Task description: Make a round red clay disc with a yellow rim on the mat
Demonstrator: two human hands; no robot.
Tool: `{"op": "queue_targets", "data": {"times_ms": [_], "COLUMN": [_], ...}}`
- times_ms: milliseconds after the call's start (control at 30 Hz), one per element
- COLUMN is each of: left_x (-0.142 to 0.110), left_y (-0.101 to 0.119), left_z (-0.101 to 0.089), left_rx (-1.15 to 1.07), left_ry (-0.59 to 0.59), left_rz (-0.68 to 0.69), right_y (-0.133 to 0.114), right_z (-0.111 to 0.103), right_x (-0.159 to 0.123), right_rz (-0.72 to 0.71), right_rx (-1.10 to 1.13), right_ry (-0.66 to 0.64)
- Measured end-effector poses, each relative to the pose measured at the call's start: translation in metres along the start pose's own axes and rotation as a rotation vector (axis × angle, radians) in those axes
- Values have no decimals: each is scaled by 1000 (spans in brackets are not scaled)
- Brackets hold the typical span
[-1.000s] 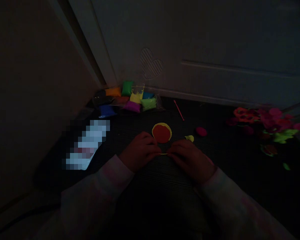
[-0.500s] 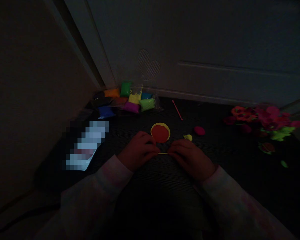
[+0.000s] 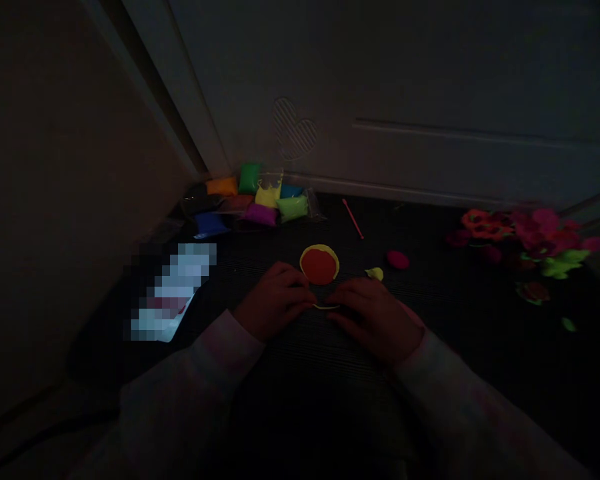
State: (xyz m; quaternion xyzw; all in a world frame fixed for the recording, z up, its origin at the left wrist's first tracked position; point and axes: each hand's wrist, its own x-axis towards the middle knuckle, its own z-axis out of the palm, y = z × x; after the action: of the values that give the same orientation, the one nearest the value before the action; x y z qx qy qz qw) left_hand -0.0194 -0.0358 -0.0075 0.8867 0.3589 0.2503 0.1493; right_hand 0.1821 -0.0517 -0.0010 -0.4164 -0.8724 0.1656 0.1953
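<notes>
Between my two hands runs a thin yellow clay strand (image 3: 326,307), sagging slightly. My left hand (image 3: 275,298) pinches its left end with the fingertips. The right end goes in between the thumb and fingers of my right hand (image 3: 375,317), which hide it. Just beyond the hands lies a flat red clay disc (image 3: 319,267) with a yellow clay rim (image 3: 320,247) along its upper edge and sides. A small yellow clay lump (image 3: 376,274) sits past my right hand, beside a dark pink clay oval (image 3: 398,260).
Bags of coloured clay (image 3: 260,215) are heaped at the back left. A pink stick tool (image 3: 353,219) lies near the wall. On the left is a lit, pixelated phone-like screen (image 3: 180,283). Clay flowers (image 3: 540,233) and a small green piece (image 3: 569,325) are at right. The room is dark.
My right hand has shifted a little left, its thumb and fingers slightly further apart. The strand, straight before, now bows downward. The whole view has moved very slightly.
</notes>
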Motion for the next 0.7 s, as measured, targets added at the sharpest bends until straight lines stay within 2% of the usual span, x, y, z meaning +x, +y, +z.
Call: {"op": "queue_targets", "data": {"times_ms": [267,433,700], "left_x": [-1,0,0], "left_y": [5,4,5], "left_z": [-1,4,4], "left_rx": [-25,3,10], "left_ry": [25,7,-28], "left_rz": [-37,17,1], "right_y": [0,-4,-4], "right_z": [3,2,2], "right_x": [2,2,2], "right_rz": [-1,10,5], "right_rx": [3,15,11], "right_ry": [-18,-27,-53]}}
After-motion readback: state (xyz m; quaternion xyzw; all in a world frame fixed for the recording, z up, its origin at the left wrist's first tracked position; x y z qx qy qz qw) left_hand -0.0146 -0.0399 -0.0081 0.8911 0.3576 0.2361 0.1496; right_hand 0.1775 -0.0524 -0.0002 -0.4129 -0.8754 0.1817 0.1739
